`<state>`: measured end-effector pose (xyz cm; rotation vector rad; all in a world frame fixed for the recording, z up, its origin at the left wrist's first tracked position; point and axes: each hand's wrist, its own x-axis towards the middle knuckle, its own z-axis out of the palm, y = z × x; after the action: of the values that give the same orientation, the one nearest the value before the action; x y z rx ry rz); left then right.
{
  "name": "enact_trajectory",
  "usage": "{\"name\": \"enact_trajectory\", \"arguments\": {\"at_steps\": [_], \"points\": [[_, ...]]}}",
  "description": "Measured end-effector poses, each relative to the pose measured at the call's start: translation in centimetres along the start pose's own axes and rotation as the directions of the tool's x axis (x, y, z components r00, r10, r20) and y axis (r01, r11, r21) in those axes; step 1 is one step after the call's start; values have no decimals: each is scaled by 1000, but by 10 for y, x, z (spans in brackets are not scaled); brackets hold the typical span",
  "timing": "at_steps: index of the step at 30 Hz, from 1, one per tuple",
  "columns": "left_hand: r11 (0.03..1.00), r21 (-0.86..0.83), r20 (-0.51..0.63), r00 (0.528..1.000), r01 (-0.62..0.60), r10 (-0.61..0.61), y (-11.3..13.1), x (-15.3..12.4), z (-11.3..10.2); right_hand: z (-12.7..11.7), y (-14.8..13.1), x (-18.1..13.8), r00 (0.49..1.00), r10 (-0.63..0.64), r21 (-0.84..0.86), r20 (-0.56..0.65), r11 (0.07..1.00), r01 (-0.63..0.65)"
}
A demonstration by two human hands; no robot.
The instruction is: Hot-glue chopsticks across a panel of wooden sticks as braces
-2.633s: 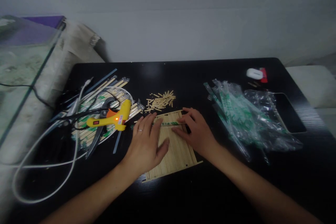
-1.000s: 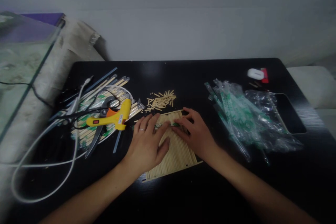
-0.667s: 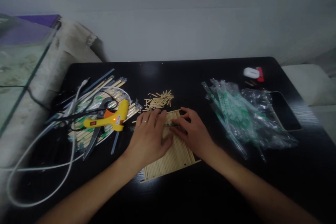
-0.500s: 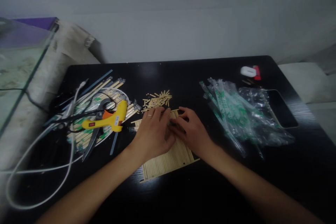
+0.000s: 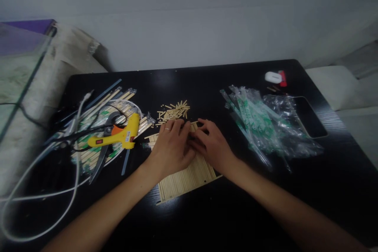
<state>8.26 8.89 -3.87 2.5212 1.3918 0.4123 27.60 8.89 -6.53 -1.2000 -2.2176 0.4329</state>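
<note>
A flat panel of bamboo sticks (image 5: 184,177) lies on the black table (image 5: 206,212). Both my hands rest on its far half, fingertips meeting in the middle. My left hand (image 5: 173,145), with a ring on one finger, has its fingers curled together. My right hand (image 5: 212,145) pinches inward against it. They close over a green-wrapped stick lying across the panel. It is almost wholly hidden; only its left end (image 5: 146,145) peeks out beside my left hand.
Left of the panel lie a lit yellow glue gun (image 5: 118,136), scissors (image 5: 102,155), wrapped chopsticks (image 5: 97,114) and a white cable (image 5: 44,193). Cut stick bits (image 5: 174,111) sit behind the panel. Right: empty wrappers (image 5: 262,122), a phone (image 5: 308,116), a white object (image 5: 273,76). Glass tank (image 5: 17,67) far left.
My hands slid together along the green-wrapped stick until their fingertips met and covered it. The camera view drifted to the right.
</note>
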Motion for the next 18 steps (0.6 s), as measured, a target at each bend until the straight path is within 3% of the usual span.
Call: {"name": "enact_trajectory", "arguments": {"at_steps": [13, 18], "points": [[999, -34, -54, 998, 35, -36, 2, -2, 7, 0, 2, 0, 1000, 0, 16, 3, 1000, -1], [995, -91, -43, 998, 33, -37, -2, 0, -1, 1, 3, 0, 1000, 5, 32, 2, 999, -5]]}}
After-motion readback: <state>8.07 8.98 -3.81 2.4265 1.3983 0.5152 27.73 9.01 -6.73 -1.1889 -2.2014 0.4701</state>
